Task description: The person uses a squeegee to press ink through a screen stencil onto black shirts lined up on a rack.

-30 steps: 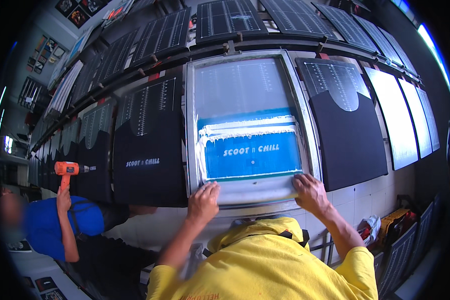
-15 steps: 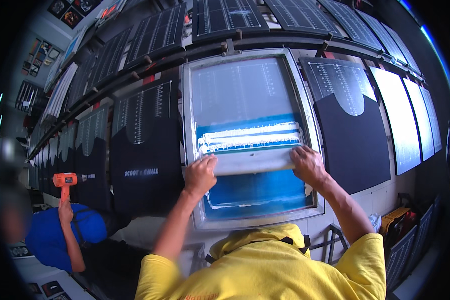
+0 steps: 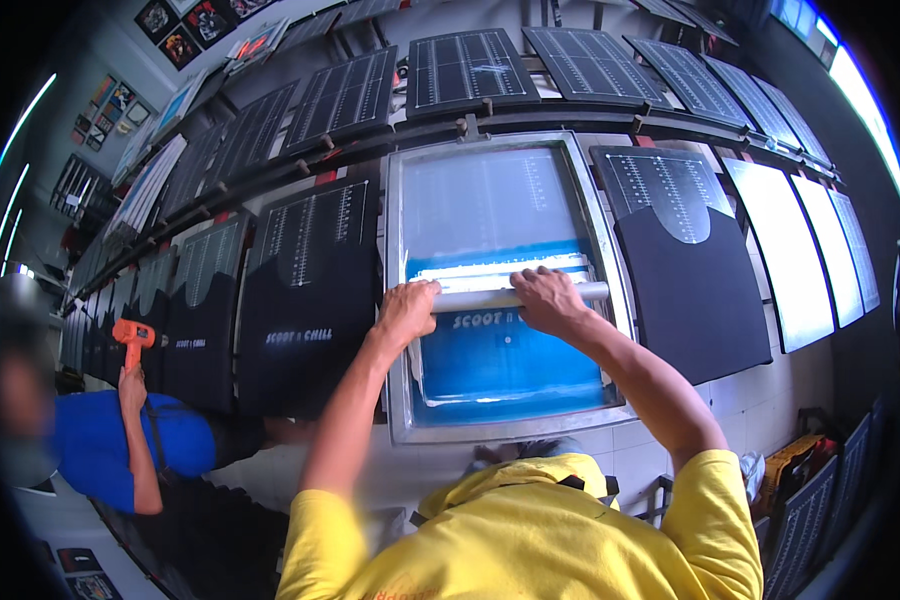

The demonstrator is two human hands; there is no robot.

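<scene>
Squeegee, long pale bar with a rounded handle, lies crosswise on the aluminium-framed printing screen with blue ink on its mesh, about halfway up the frame. Long axis runs left to right, square to the person's reach. Left hand curled over the bar near its left end; right hand curled over it right of centre, the bar's right tip poking out beyond the fingers. Both hands closed in a full grip, knuckles up, arms stretched forward, neither clearly nearer. Blue ink film covers the mesh on the near side of the bar; a white streak sits just beyond it.

Screen rests on a long tiled bench, with black garments on flat boards close on either side, and more in a row to the left. Gridded dark panels line the rack above. At lower left, another person in a blue top holds an orange hand tool by the far garments.
</scene>
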